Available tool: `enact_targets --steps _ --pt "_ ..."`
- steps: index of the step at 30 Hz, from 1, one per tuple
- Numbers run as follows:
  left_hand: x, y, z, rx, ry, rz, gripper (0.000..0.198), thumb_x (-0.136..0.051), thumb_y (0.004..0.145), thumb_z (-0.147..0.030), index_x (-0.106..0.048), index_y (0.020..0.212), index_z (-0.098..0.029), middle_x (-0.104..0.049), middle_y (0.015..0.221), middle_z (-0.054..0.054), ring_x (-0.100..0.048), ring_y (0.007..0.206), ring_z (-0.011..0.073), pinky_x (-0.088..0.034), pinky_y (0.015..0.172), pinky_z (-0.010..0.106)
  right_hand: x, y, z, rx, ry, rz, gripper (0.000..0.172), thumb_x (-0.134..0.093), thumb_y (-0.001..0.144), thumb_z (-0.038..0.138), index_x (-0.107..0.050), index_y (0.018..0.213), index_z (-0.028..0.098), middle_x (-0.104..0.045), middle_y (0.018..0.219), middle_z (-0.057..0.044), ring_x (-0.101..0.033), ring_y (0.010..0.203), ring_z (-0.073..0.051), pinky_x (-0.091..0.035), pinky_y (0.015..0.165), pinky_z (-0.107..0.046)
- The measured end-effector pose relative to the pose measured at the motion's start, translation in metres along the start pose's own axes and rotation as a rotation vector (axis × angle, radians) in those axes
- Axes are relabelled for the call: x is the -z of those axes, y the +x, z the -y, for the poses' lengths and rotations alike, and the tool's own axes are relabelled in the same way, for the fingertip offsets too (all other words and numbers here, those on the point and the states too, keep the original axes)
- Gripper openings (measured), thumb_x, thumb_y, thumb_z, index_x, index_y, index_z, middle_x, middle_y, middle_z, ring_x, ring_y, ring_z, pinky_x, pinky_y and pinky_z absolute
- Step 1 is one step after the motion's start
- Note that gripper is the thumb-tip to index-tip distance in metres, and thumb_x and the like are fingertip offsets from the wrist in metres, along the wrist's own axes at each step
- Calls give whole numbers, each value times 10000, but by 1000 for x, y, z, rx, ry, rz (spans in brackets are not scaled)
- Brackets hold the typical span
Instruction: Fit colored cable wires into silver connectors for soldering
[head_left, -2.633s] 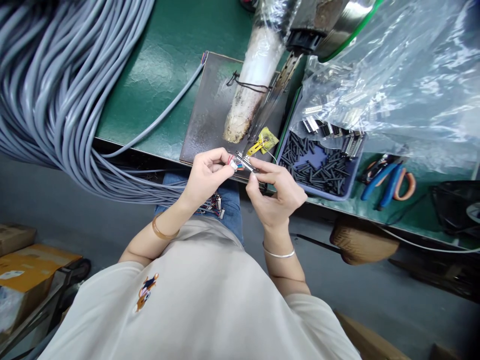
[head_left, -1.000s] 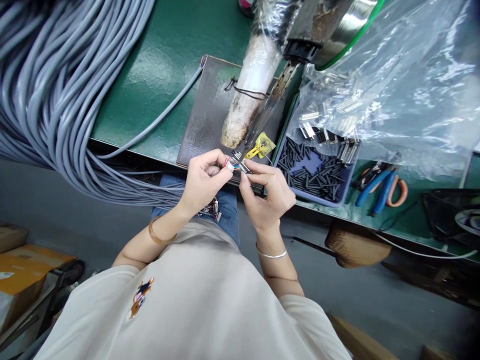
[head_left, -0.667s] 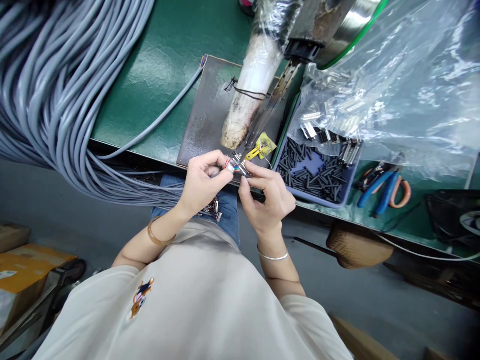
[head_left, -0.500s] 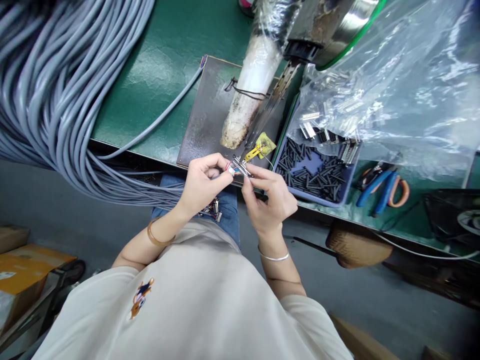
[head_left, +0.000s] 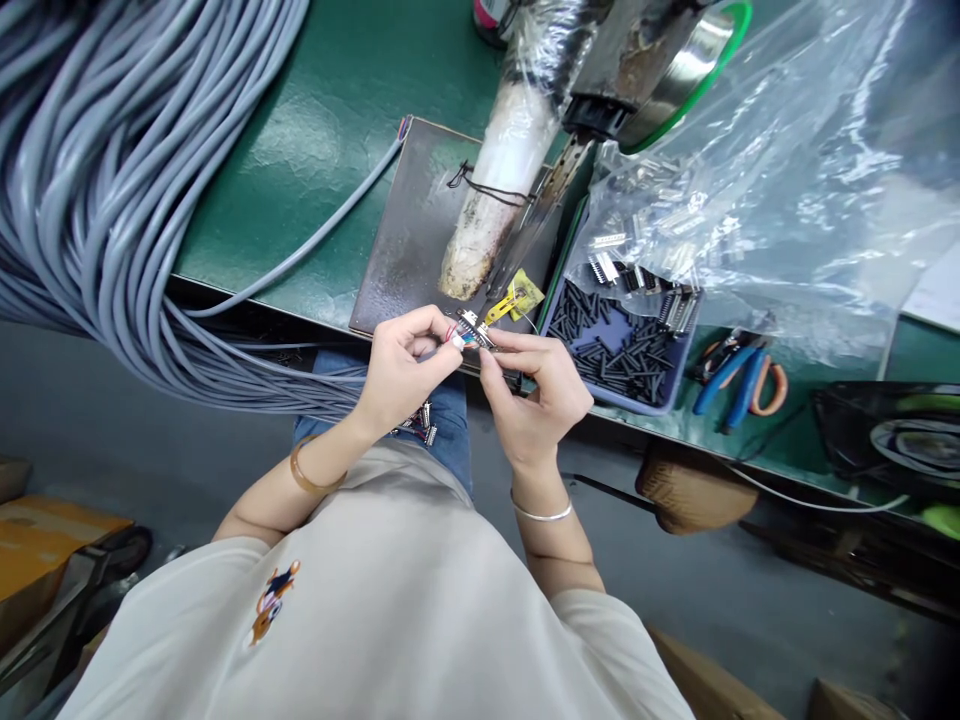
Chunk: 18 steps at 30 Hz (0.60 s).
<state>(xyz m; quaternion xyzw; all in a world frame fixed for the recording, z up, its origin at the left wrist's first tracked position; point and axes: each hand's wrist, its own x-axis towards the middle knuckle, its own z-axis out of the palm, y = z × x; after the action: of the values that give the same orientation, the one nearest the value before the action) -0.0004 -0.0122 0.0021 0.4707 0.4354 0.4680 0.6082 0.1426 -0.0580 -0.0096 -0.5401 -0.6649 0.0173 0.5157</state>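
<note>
Between my two hands, at the edge of a dark board (head_left: 409,225), is a small metal multi-pin connector (head_left: 475,327) with thin coloured wires (head_left: 459,337) at its left side. My left hand (head_left: 409,365) pinches the wires close to the connector. My right hand (head_left: 536,390) grips the connector's right end between thumb and fingers. Just beyond the connector are the tip of a soldering iron (head_left: 517,240) and a yellow clip-like piece (head_left: 504,304) beside a yellow pad (head_left: 529,294). The fingers partly hide the wire ends.
Bundled grey cables (head_left: 112,160) fill the left. A blue tray (head_left: 660,400) of short black tubes (head_left: 600,350) stands right of the board, partly under a plastic bag (head_left: 787,200) with metal connectors. Blue-handled pliers (head_left: 739,385) lie farther right. A wrapped white tube (head_left: 491,190) overhangs the board.
The connector has turned slightly in my fingers, showing more of its metal face. Both hands keep their grip. The whole view has shifted a little.
</note>
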Motion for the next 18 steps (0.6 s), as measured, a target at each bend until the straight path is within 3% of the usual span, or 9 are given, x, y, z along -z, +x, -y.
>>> enact_targets --steps 13,18 --pt "1 6 -3 -49 31 5 110 -669 688 -140 -588 615 -147 -619 700 3 -464 585 57 -369 527 170 -1 6 -3 -11 -21 12 175 -786 836 112 -670 874 237 -778 945 3 -747 862 -151 -611 772 -301" --pt "2 7 -3 -30 9 5 127 -678 690 -135 -578 612 -150 -606 685 -6 -463 589 58 -370 535 173 -1 8 -1 66 -71 16 187 -779 836 108 -648 869 237 -784 969 -14 -752 838 -142 -607 724 -264"
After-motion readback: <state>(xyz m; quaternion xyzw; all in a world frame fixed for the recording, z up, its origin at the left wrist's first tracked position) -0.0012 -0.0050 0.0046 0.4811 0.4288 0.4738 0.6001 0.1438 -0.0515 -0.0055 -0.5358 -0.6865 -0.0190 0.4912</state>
